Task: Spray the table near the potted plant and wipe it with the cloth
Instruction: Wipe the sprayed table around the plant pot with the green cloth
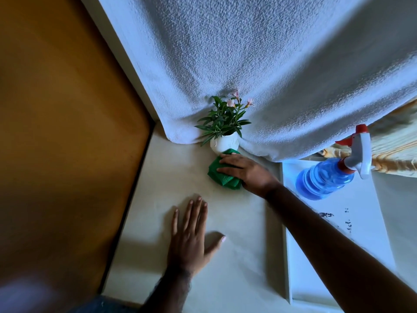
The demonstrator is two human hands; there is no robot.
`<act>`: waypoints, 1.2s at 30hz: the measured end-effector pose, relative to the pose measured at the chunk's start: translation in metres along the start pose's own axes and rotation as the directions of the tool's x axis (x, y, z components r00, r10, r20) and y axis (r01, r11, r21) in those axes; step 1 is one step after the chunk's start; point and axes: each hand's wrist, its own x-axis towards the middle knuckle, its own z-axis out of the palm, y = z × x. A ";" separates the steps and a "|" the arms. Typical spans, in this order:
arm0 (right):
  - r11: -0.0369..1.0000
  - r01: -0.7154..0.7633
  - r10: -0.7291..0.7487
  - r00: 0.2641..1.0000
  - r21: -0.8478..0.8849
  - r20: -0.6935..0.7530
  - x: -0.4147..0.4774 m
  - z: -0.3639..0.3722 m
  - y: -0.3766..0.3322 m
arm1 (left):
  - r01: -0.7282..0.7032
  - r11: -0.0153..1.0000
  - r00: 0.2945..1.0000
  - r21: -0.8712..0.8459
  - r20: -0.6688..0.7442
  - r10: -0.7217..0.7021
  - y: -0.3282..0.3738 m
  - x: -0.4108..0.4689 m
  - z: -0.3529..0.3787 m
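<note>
A small potted plant with green leaves and pink flowers stands in a white pot at the back of the pale table, against a white curtain. My right hand presses flat on a folded green cloth, which lies on the table and touches the pot's base. My left hand rests flat on the table nearer to me, fingers spread, holding nothing. A blue spray bottle with a white and red trigger head stands to the right, apart from both hands.
The white curtain hangs down onto the table's far edge. A brown floor lies beyond the table's left edge. The bottle stands on a second white surface to the right, separated by a raised lip and marked with dark specks.
</note>
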 end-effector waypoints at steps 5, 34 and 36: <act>0.988 -0.147 0.147 0.989 0.036 0.000 -0.010 0.002 -0.001 | -0.003 1.000 1.000 0.009 0.018 0.003 -0.001 0.000 0.000; 0.994 -0.045 0.059 0.987 0.094 -0.148 0.005 0.007 0.003 | -0.004 1.000 1.000 0.010 0.019 0.004 0.002 0.002 -0.005; 0.987 -0.084 0.100 0.988 0.135 -0.118 -0.003 0.011 0.002 | -0.004 1.000 1.000 0.008 0.019 0.003 0.002 0.002 -0.004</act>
